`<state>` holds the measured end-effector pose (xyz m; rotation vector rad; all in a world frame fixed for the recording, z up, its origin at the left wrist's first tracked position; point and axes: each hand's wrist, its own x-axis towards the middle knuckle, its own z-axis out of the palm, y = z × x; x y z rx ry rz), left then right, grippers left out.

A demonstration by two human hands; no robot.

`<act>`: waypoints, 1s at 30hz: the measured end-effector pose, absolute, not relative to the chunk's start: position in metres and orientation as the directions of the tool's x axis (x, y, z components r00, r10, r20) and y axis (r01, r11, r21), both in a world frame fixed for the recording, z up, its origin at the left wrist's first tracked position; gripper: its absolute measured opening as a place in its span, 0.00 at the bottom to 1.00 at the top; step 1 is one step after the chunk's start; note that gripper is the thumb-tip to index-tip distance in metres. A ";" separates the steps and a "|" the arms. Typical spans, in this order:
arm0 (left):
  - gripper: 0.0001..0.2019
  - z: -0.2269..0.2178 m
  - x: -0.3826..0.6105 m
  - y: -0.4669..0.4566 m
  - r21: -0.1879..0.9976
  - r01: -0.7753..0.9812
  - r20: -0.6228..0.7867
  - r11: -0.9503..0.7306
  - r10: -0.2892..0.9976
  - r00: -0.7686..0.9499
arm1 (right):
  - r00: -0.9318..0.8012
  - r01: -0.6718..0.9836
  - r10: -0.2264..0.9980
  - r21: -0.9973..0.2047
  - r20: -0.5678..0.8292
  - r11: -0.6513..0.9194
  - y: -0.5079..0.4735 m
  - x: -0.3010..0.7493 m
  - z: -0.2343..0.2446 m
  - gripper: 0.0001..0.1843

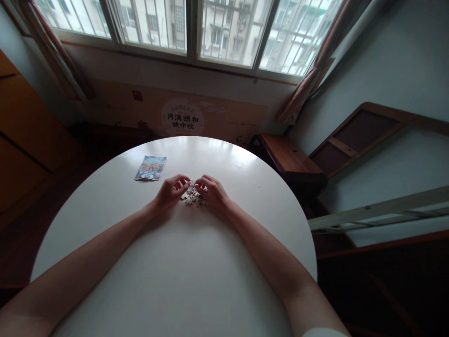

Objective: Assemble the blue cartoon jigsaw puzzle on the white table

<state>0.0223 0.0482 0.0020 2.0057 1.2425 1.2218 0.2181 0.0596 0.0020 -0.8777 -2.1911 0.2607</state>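
A small heap of loose jigsaw pieces (191, 200) lies on the white round table (182, 271). My left hand (173, 189) is at the heap's left edge, thumb and fingers pinched together with a small pale jigsaw piece at their tips. From the other side my right hand (213, 191) reaches over the heap. Its fingers are curled in, and small jigsaw pieces show at the fingertips, partly covered by the hand. The two hands' fingertips almost meet above the heap. Beyond my left hand a colourful printed packet (150, 168) lies flat.
A wooden stool or bench (291, 154) stands past the table's right rim. Behind the table a printed panel (122, 105) runs beneath the barred windows (228, 32). An orange-brown cabinet (28, 121) is at the left, and a wooden frame (354, 135) leans at the right wall.
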 end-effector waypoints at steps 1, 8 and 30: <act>0.14 0.003 0.022 0.048 0.772 0.439 0.431 -0.459 0.886 0.169 | -0.485 0.512 0.662 -0.428 0.571 0.745 0.060 0.218 0.002 0.06; 0.18 0.006 0.022 0.049 0.810 0.404 0.393 -0.426 0.904 0.168 | -0.492 0.503 0.661 -0.435 0.567 0.747 0.059 0.217 0.001 0.06; 0.13 0.001 0.020 0.053 0.746 0.421 0.451 -0.517 0.856 0.251 | -0.497 0.483 0.637 -0.422 0.589 0.767 0.060 0.217 0.000 0.08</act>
